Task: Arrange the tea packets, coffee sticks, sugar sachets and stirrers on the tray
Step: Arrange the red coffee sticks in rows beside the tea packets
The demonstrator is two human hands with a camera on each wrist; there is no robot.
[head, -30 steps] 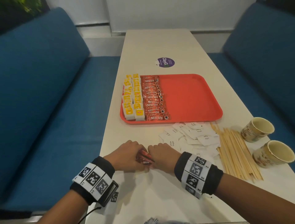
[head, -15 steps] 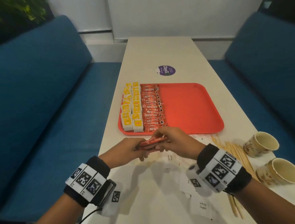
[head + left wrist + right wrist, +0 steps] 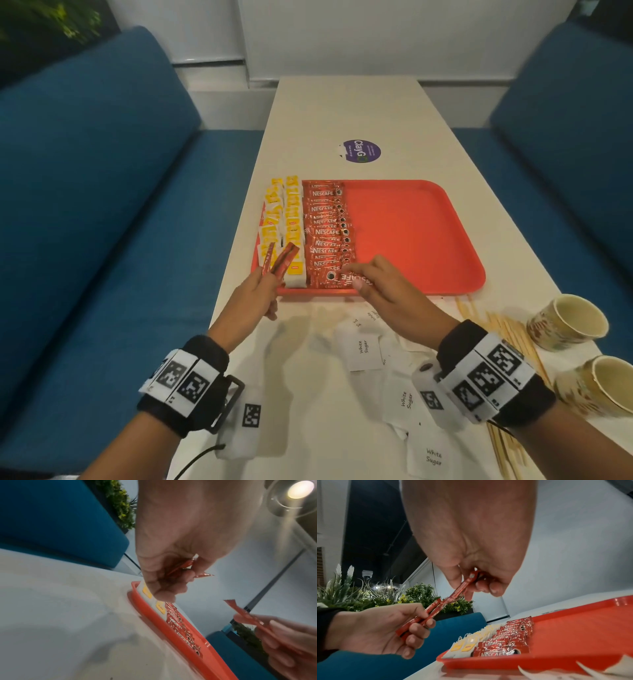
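At the near-left corner of the red tray (image 3: pixel 411 240), my left hand (image 3: pixel 251 301) pinches a small bunch of spare coffee sticks (image 3: pixel 282 262), their free ends fanned upward above the tea packets (image 3: pixel 284 219). My right hand (image 3: pixel 387 291) pinches a single coffee stick (image 3: pixel 342 278) between thumb and fingers and holds it flat over the near end of the coffee row (image 3: pixel 327 226), which lies just right of the two columns of tea packets. Sugar sachets (image 3: pixel 363 347) lie scattered on the table (image 3: pixel 342 113) under my right forearm, and the wooden stirrers (image 3: pixel 507 329) lie beside two paper cups (image 3: pixel 568 322), all still off the tray. Judged hazards: the stick in my right hand may land askew or ride up the tray's front rim, since little room remains at that end; the loosely fanned bunch may slip from my left hand onto the tea packets; my right wrist may drag sachets off the table.
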